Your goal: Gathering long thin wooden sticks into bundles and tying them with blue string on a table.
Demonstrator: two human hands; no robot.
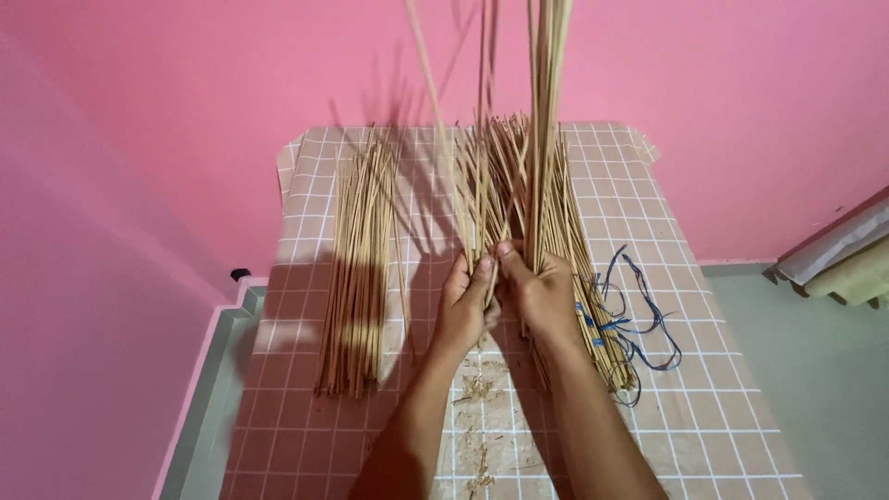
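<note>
At frame centre, a bunch of thin sticks [542,111] is gripped upright by the left hand [466,298] and right hand [540,292], both closed around it, above the checked counter [704,407].

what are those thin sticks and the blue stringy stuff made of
Sticks: look like dried plant stems or split bamboo; tan, matte, stiff, with fibrous crumbs shed on the table cover. Blue cord: likely plastic or synthetic twine; thin, limp, curling loops, slight sheen.

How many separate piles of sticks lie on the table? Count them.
2: one pile at the table's left, one pile behind both hands; others may be hidden.
</note>
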